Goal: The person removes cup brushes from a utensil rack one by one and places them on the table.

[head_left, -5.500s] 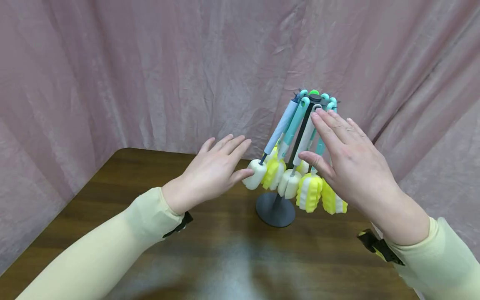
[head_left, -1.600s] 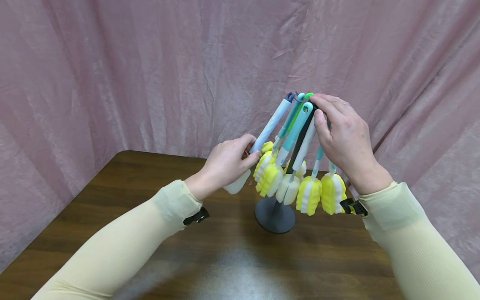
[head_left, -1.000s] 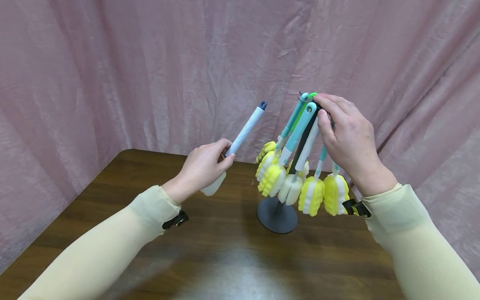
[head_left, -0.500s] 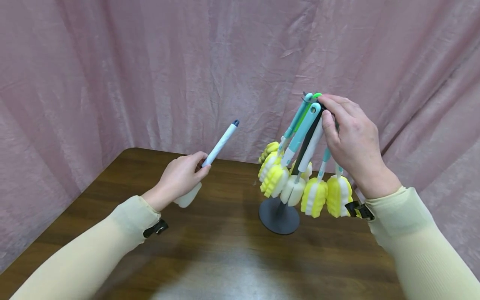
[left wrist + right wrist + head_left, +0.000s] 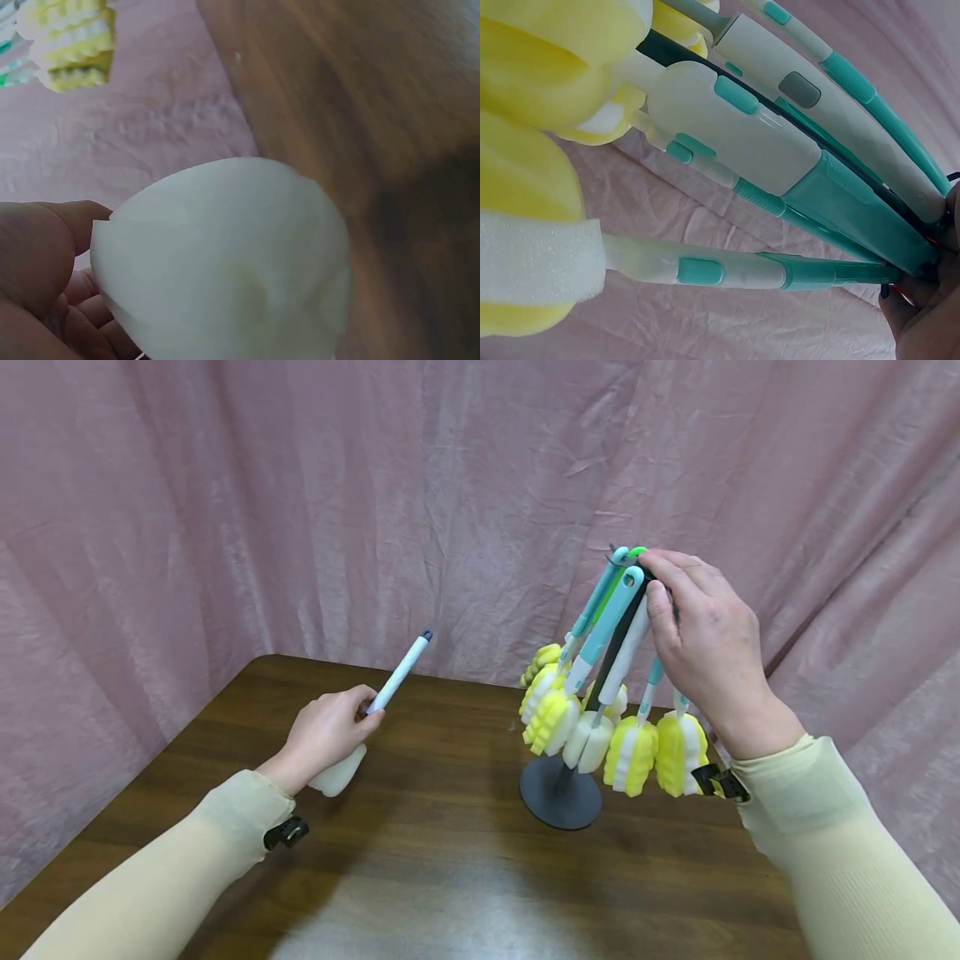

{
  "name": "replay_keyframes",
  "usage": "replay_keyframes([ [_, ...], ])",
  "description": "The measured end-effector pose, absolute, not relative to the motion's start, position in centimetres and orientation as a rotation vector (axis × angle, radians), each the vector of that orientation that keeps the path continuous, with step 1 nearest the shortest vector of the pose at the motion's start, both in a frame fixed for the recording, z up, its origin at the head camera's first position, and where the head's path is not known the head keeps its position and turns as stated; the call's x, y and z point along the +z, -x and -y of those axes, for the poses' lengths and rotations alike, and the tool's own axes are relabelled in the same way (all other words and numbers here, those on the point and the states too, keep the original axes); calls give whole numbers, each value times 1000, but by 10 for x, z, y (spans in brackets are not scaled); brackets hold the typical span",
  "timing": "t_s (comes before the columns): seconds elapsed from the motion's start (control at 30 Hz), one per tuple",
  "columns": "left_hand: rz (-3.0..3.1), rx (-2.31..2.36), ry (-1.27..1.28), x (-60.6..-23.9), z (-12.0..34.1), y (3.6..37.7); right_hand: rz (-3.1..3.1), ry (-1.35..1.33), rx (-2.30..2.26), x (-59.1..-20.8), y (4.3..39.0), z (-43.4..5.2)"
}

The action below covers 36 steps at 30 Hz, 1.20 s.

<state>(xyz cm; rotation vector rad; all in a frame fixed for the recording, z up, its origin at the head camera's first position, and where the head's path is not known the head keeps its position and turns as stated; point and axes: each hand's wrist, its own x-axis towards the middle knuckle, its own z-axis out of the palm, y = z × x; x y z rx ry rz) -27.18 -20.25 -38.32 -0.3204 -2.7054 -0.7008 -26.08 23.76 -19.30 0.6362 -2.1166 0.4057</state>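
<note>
My left hand [image 5: 324, 732] holds a sponge bottle brush [image 5: 401, 672] by the lower part of its pale blue handle, above the left of the table. The handle's dark blue hanging end points up and to the right. Beneath the hand is its white sponge head [image 5: 341, 773], which fills much of the left wrist view. My right hand [image 5: 711, 647] grips the top of a black brush stand [image 5: 558, 795], covering most of its hooks. Several brushes with yellow-and-white sponge heads [image 5: 630, 757] hang there, as does one white-headed brush [image 5: 588, 742] with a white handle.
A dark brown wooden table [image 5: 435, 852] lies under both hands. Pink curtains [image 5: 360, 502] hang close behind its back edge. The hanging sponge heads spread out around the stand's pole, above its round base.
My right hand has closed on the stand's top. My left hand has taken the pale blue-handled brush off the stand, then carried it left and lower over the table.
</note>
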Motion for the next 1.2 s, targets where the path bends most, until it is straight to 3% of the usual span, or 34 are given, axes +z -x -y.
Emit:
replay_keyframes([
  [1.2, 2968, -497, 69, -423, 326, 261, 2092, -649, 388, -195, 263, -232],
])
